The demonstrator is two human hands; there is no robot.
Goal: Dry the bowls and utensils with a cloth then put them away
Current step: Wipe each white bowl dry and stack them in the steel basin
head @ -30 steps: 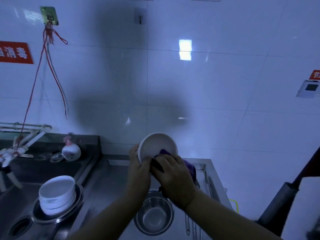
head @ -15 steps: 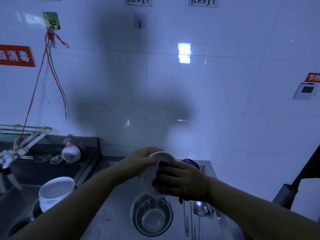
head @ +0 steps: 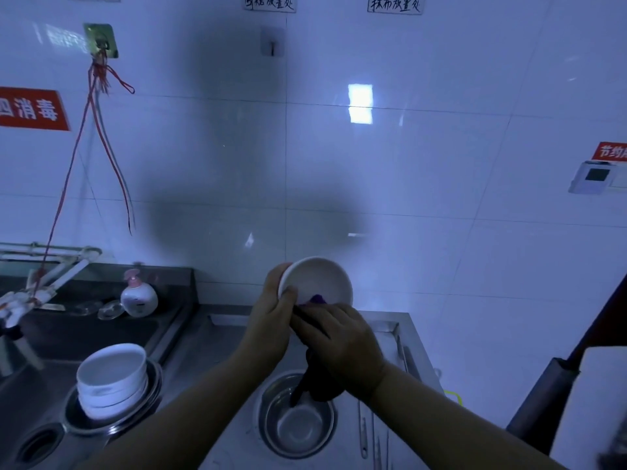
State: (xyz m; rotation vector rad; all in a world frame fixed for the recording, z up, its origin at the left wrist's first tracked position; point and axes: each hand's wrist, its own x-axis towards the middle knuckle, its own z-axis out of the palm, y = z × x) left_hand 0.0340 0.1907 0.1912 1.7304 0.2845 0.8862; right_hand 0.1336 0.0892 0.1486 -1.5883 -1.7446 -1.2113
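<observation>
Sitting at the table's left edge: stack of white bowls (head: pixel 112 381) in a metal dish (head: pixel 149 398), soap bottle (head: pixel 138 296) behind it near the back edge. Left hand (head: pixel 271 320) is gripping the white bowl (head: pixel 317 279) by its rim, tilted, raised above the table near the back edge. Right hand (head: pixel 339 344) is pinching the purple cloth (head: pixel 315 300) and pressing it into the bowl; cloth tail is hanging toward the steel bowl (head: pixel 297 418) below. Utensils (head: pixel 364 435) are lying just right of it.
</observation>
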